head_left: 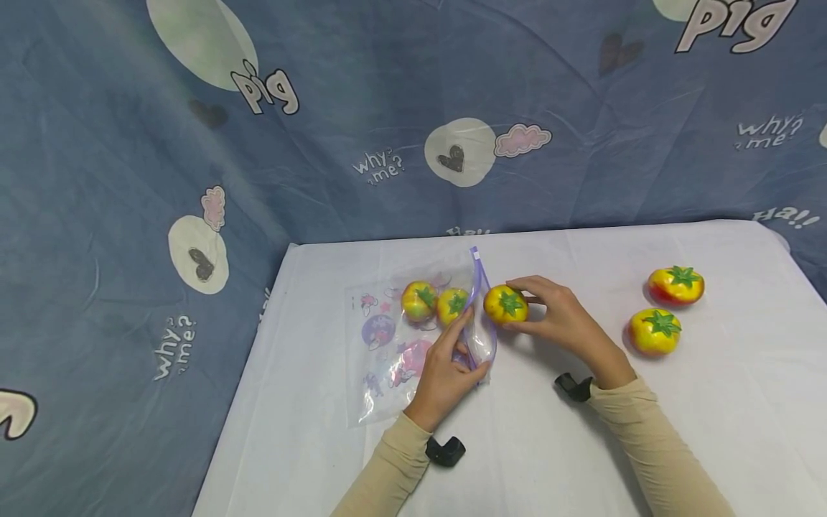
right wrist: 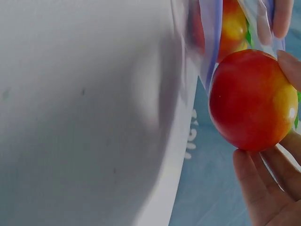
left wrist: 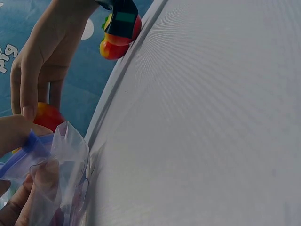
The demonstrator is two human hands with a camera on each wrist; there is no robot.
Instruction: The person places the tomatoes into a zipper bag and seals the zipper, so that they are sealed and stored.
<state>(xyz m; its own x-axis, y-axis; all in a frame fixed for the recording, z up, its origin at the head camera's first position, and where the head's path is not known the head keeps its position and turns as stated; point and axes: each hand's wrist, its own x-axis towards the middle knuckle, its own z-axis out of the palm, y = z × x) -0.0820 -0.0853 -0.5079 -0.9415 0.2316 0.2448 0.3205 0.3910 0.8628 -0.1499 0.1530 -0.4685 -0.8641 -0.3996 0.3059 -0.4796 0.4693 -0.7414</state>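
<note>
Head view: holding the clear bag [head_left: 362, 359] by its purple lip [head_left: 477, 269] with the left hand [head_left: 446, 377] and gripping a yellow-red fruit [head_left: 506, 304] at the bag's 2 o'clock with the right hand [head_left: 565, 323], best to spread the lip wide and slide gently toward 9 o'clock.

So both forearms [head_left: 391, 463] are slanting up from the bottom, the left hand [head_left: 446, 373] is gripping with its index finger [head_left: 457, 332] stretched forward and thumb [head_left: 478, 373] sticking out rightward, and the right hand [head_left: 562, 316] is kinda pointing left near it, pinching between bent fingers [head_left: 539, 286] and thumb.
</note>
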